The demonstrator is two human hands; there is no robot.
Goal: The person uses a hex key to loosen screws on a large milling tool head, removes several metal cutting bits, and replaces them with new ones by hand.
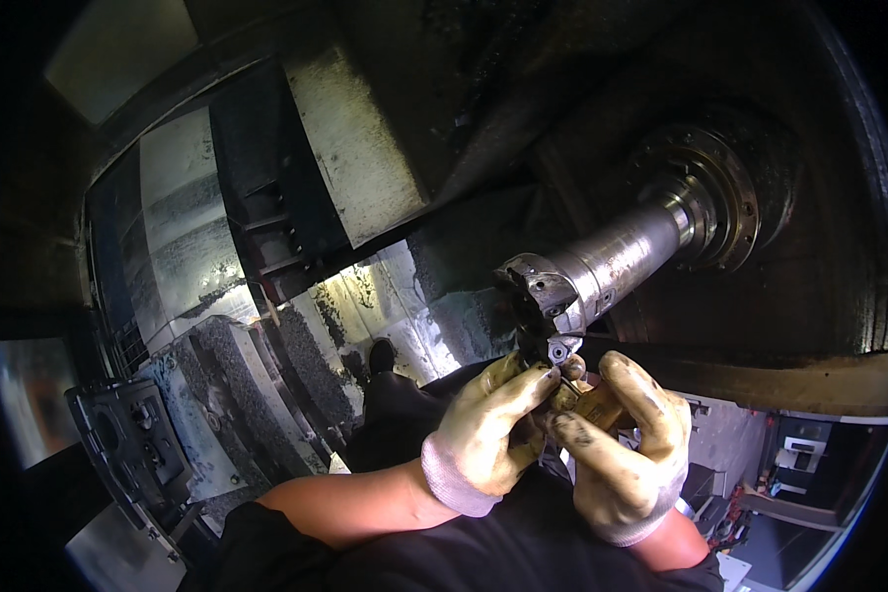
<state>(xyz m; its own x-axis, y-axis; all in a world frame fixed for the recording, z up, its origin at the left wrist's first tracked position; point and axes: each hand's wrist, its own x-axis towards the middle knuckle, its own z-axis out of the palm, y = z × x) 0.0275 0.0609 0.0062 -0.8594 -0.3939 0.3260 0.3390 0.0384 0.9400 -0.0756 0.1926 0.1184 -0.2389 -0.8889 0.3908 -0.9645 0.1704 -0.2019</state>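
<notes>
One smooth, cylindrical steel cutter (pixel 627 255), with one small holed metal piece (pixel 559 352) at its notched end, extends just beyond the stained, gloved left hand (pixel 483 419); its thumb and forefinger press close, around what I cannot tell. The gloved right hand (pixel 633 454) grips one brownish block (pixel 602 407); farther beyond it sits one round metal flange (pixel 738 212).

**Cutter head (pixel 541 284) near the centre, spindle flange (pixel 732 207) beyond to its right**

The shaft (pixel 629 252) runs from the flange at upper right down-left to the cutter head. An insert (pixel 559 351) sits at the head's lower end. The left hand (pixel 488 424) is just below and left of it; the right hand (pixel 631 449) is below and right, around a small piece (pixel 602 405). A ledge (pixel 760 380) runs rightward behind the right hand. A case (pixel 133 444) stands far left, well apart from both hands.
</notes>
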